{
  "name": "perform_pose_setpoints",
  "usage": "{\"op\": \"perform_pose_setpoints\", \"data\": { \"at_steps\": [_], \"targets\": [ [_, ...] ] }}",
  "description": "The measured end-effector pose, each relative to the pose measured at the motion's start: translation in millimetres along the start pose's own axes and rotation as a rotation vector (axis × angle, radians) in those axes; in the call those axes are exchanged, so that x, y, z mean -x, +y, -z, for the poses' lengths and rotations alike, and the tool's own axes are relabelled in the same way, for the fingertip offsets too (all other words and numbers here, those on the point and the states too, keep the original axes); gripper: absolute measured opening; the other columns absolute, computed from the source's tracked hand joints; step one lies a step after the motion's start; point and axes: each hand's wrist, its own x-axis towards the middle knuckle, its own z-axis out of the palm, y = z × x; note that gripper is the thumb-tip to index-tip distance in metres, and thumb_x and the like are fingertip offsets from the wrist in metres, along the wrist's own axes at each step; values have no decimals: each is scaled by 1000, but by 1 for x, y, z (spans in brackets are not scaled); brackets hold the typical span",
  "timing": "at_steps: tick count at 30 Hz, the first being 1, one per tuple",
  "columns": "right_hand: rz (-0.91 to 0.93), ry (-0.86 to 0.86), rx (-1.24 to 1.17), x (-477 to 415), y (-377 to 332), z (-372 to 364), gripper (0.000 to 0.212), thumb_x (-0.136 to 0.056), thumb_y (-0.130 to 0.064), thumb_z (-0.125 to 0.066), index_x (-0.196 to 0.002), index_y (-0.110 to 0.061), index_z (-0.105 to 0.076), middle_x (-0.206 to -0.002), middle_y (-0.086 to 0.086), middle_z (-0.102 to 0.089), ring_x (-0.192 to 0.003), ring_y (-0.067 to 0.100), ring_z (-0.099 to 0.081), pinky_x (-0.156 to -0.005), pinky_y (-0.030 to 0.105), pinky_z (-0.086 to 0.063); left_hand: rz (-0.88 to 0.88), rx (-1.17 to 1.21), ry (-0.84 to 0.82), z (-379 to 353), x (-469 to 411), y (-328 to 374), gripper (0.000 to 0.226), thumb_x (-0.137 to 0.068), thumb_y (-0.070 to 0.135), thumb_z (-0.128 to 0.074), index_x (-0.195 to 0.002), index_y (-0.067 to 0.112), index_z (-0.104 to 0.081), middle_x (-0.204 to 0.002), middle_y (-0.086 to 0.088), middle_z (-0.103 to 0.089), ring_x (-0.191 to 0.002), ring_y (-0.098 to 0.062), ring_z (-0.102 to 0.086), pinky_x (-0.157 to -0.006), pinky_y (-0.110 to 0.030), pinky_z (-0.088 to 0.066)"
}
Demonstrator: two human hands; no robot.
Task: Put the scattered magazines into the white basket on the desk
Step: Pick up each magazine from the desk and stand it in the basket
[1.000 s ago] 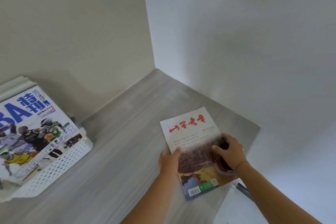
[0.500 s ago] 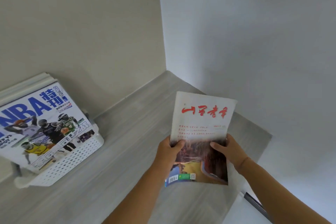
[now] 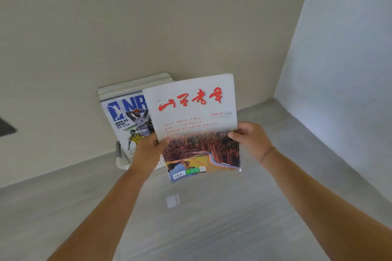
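Observation:
I hold a white magazine (image 3: pixel 195 112) with red brush lettering and a reddish landscape photo up in the air, in front of the white basket (image 3: pixel 122 162). My left hand (image 3: pixel 148 150) grips its left edge and my right hand (image 3: pixel 250 139) pinches its right edge. Behind it, a basketball magazine (image 3: pixel 125 121) stands in the basket, with several more magazines (image 3: pixel 135 83) stacked behind that one against the wall. Only a lower corner of the basket shows; the rest is hidden by my hand and the raised magazine.
The grey wood-grain desk (image 3: pixel 191 218) runs into a corner between a beige wall (image 3: pixel 148 17) and a white wall (image 3: pixel 343 59) on the right. A dark panel (image 3: pixel 6 127) sits on the wall at far left.
Both hands lifted the red-lettered magazine off the desk near the right corner and carried it left, up in front of the basket of magazines. My view turned left with it.

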Motion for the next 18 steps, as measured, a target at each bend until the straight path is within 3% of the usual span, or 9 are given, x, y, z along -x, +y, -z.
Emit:
{"op": "perform_pose_setpoints", "data": {
  "at_steps": [2, 5, 9, 14, 18],
  "targets": [
    [79, -44, 53, -21, -26, -29, 10, -79, -1, -66, -86, -7, -69, -83, 13, -70, -76, 15, -57, -72, 32, -46, -6, -31, 57, 35, -11, -2, 25, -89, 17, -56, -113, 17, -65, -102, 7, -65, -81, -10, -62, -64, -16, -43],
    [147, -47, 102, -48, -55, -63, 6, -81, -8, -65, -85, -6, -68, -87, 17, -72, -76, 20, -59, -73, 35, -49, -23, -14, 164, 78, -21, -1, 12, -85, 15, -62, -95, 14, -70, -90, 4, -70, -75, -16, -66, -67, -27, -52],
    [216, -27, 142, -72, -81, -100, 5, -81, -16, -66, -78, -20, -66, -76, 0, -68, -71, 19, -62, -64, 25, -46, -28, 25, 334, 112, -31, -3, 4, -79, 18, -71, -78, 22, -71, -73, 10, -70, -62, -2, -63, -56, -16, -47],
    [184, -45, 186, -88, -75, -141, 10, -82, -16, -67, -90, -13, -71, -82, 2, -69, -73, 17, -61, -60, 20, -42, 61, 2, 465, 118, -41, -33, 3, -78, 18, -72, -77, 18, -69, -75, 4, -68, -65, -7, -61, -58, -18, -45],
    [129, -54, 239, -96, -55, -163, 15, -82, -18, -66, -95, -13, -71, -91, 6, -73, -76, 19, -61, -68, 25, -45, 139, -15, 473, 109, -48, -60, 4, -78, 17, -71, -79, 19, -68, -78, 3, -68, -68, -12, -62, -56, -18, -44]
  ]
}}
